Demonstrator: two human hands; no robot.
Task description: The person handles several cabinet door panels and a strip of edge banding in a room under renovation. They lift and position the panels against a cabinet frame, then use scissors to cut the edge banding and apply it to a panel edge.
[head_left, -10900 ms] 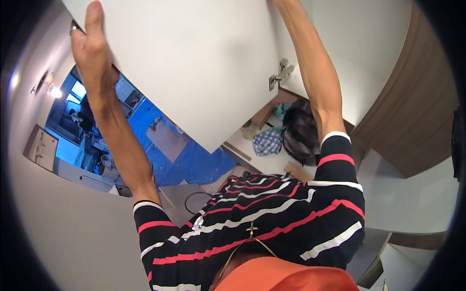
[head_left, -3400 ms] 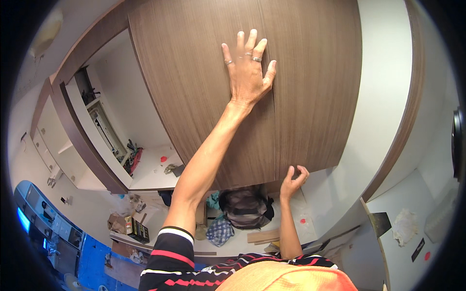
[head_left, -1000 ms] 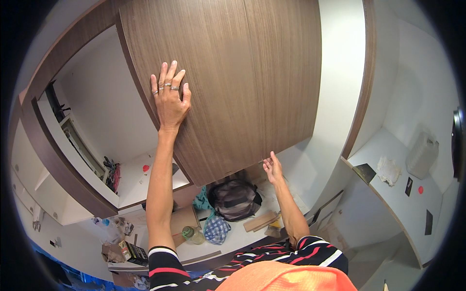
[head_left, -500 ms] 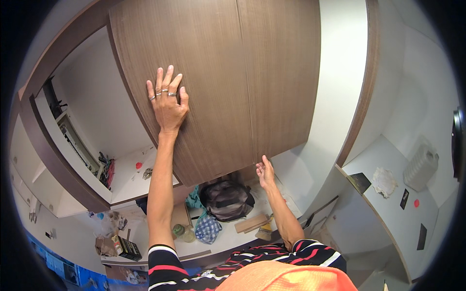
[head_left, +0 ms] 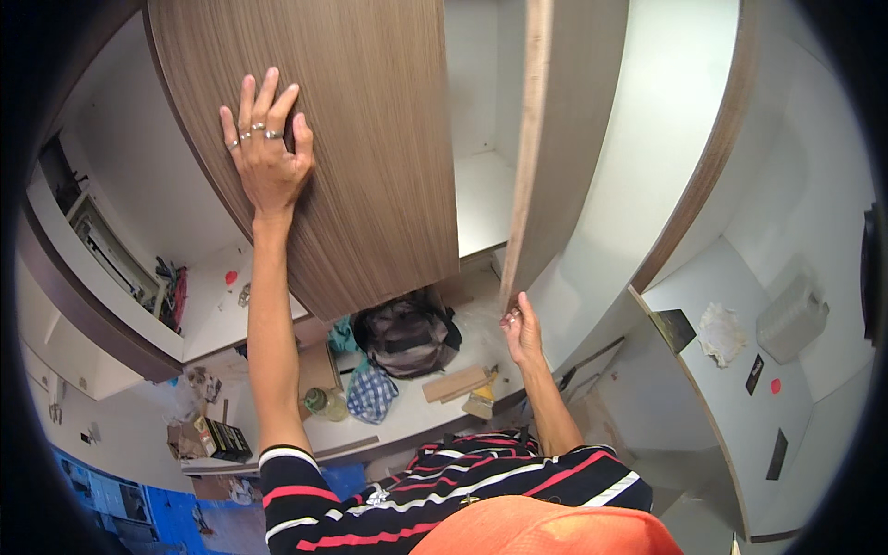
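My left hand (head_left: 268,166) lies flat with spread fingers against the left wood-grain cabinet door (head_left: 379,157), which is closed. Several rings show on its fingers. The right cabinet door (head_left: 569,139) stands swung outward, its narrow edge turned toward me. At that door's lower corner is my right hand (head_left: 524,333), fingers curled around the edge and thumb up. Between the two doors a white cabinet interior (head_left: 476,194) shows.
On the white counter below are a dark backpack (head_left: 407,338), a blue checked cloth (head_left: 372,393), a jar (head_left: 326,403), wooden strips (head_left: 458,383) and a brush (head_left: 481,400). A translucent jug (head_left: 793,324) stands on the right shelf. An uncovered compartment (head_left: 157,176) lies left of the doors.
The right door has swung open, exposing the white interior. My right hand has closed on its lower corner. My left hand stays on the left door while the whole view has shifted.
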